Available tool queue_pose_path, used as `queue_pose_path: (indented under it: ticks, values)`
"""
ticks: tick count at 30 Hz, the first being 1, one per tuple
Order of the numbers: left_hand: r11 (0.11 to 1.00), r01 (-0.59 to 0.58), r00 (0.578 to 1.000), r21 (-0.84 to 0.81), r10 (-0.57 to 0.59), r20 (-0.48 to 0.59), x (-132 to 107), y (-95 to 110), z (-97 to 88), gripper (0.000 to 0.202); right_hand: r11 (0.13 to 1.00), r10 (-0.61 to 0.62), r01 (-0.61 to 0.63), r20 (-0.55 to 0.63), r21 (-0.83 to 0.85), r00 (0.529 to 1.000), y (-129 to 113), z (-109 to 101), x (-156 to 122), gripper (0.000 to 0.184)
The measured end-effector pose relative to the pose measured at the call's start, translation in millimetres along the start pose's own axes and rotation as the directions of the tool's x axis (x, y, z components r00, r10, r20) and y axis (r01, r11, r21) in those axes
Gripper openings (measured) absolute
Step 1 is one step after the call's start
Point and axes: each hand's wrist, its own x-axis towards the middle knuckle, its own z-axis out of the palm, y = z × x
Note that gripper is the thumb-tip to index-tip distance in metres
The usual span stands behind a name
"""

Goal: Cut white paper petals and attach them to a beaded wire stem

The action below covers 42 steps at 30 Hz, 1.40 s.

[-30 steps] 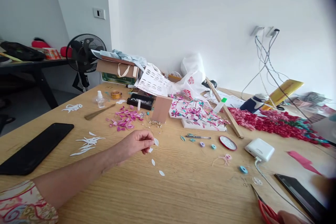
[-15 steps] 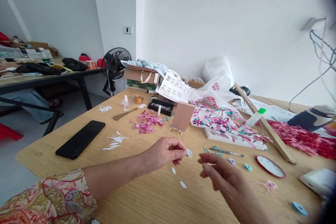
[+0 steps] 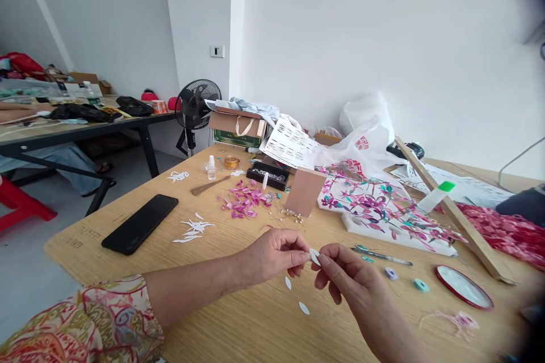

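Note:
My left hand (image 3: 275, 252) pinches a small white paper petal (image 3: 314, 256) above the wooden table (image 3: 238, 329). My right hand (image 3: 351, 281) meets it from the right, thumb and forefinger closed on the same petal. Two more white petals (image 3: 303, 308) lie on the table just below the hands. A patterned sleeve covers my left forearm at the lower left.
A black phone (image 3: 140, 231) and white paper cut-outs (image 3: 192, 231) lie to the left. Pink petals (image 3: 243, 205), a brown card block (image 3: 305, 193), a flowered white board (image 3: 383, 210), tweezers (image 3: 381, 255), small paper coils (image 3: 420, 285) and a red-rimmed lid (image 3: 463, 287) lie behind. A fan (image 3: 196, 108) stands at the back.
My right hand came in from the lower right and closed on the petal held by my left hand. The view swung left, away from the scissors and charger.

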Motion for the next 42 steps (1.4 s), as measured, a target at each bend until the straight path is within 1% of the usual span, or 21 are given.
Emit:
queue_pose_path:
  ticks: [8,11,16,20,24,27,29,32,35,39,42]
  values:
    - [1.000,0.015,1.000,0.001,-0.015,-0.014,0,-1,-0.2,0.023,1.000,0.003,-0.003,-0.003,0.005,1.000,1,0,-1,0.034]
    - [1.000,0.014,1.000,0.004,-0.014,-0.001,1,-2,-0.6,0.025,1.000,-0.008,0.008,-0.005,-0.017,1.000,2,0,-1,0.035]
    - [1.000,0.010,0.999,-0.007,-0.009,0.041,-2,-1,-3.8,0.029,0.995,-0.052,0.052,0.004,-0.086,0.999,4,-3,2,0.035]
    - [0.999,-0.036,0.999,-0.040,0.037,0.028,-3,0,-5.4,0.031,0.982,-0.072,0.073,0.015,-0.176,0.997,7,-4,3,0.032]
    - [0.997,-0.075,0.997,0.019,0.075,0.007,1,-3,-5.2,0.027,0.964,-0.100,0.102,0.022,-0.247,0.995,11,-3,4,0.029]
    - [0.993,-0.093,0.995,0.079,0.095,-0.023,4,-5,-5.5,0.026,0.959,-0.111,0.111,0.016,-0.260,0.994,12,-1,5,0.028]
    - [0.987,-0.107,0.993,0.116,0.113,-0.046,5,-6,-6.3,0.026,0.973,-0.085,0.085,0.008,-0.216,0.996,11,1,5,0.030]
    - [0.977,-0.128,0.986,0.173,0.144,-0.083,4,-6,-7.6,0.024,0.996,-0.024,0.025,0.012,-0.087,1.000,8,7,5,0.034]
    - [0.962,-0.150,0.978,0.230,0.179,-0.110,3,-6,-8.4,0.023,0.999,0.019,-0.019,0.014,0.036,1.000,8,14,4,0.036]
    - [0.956,-0.146,0.978,0.254,0.179,-0.111,3,-8,-8.6,0.022,0.984,0.009,-0.003,-0.034,0.176,0.999,15,19,5,0.034]
    - [0.958,-0.131,0.981,0.255,0.162,-0.107,4,-10,-8.9,0.021,0.976,-0.002,0.013,-0.052,0.218,0.999,19,19,7,0.031]
